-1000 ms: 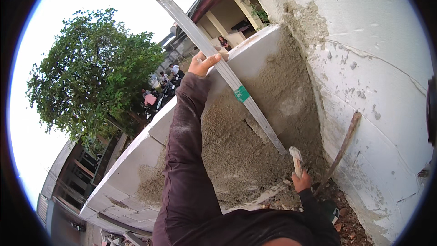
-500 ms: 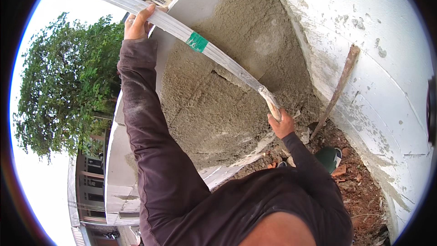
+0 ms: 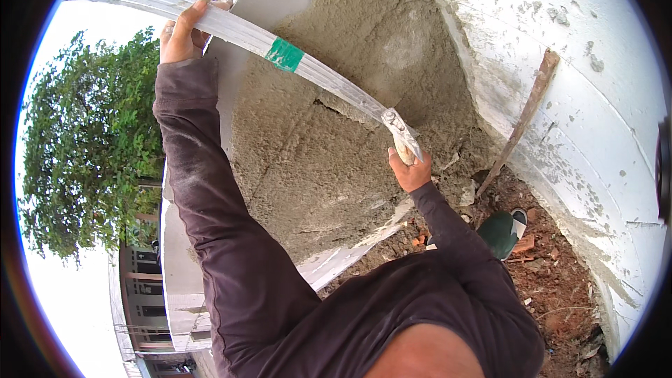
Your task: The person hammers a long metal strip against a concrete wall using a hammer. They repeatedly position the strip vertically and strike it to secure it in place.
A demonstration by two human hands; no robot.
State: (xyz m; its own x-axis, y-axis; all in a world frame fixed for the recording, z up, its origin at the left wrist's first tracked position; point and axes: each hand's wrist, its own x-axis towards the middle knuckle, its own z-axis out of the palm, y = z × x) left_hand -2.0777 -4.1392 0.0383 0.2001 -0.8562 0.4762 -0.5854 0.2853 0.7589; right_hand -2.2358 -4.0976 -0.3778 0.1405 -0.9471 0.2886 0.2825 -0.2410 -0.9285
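A long, ribbed silver straightedge (image 3: 329,82) with a band of green tape (image 3: 285,54) slants across the view from upper left to lower right. My left hand (image 3: 183,33) is closed around its upper part. At the low end, smeared with pale mortar, my right hand (image 3: 411,170) grips it; part of the fingers is hidden behind that end. Behind the bar stands a wall panel coated with rough grey mortar (image 3: 280,147). A dark crack (image 3: 327,106) shows in the coat just below the bar. Whether the bar touches the mortar, I cannot tell.
A white wall (image 3: 595,119) spattered with mortar rises on the right, with a wooden stick (image 3: 521,119) leaning on it. Broken bricks and reddish soil (image 3: 553,280) lie around my green shoe (image 3: 498,234). A leafy tree (image 3: 91,140) and a building (image 3: 143,287) stand at left.
The straightedge and both hands have shifted left and slightly up in the view, partly with the whole scene. More of the mortar-smeared low end now shows above my right hand.
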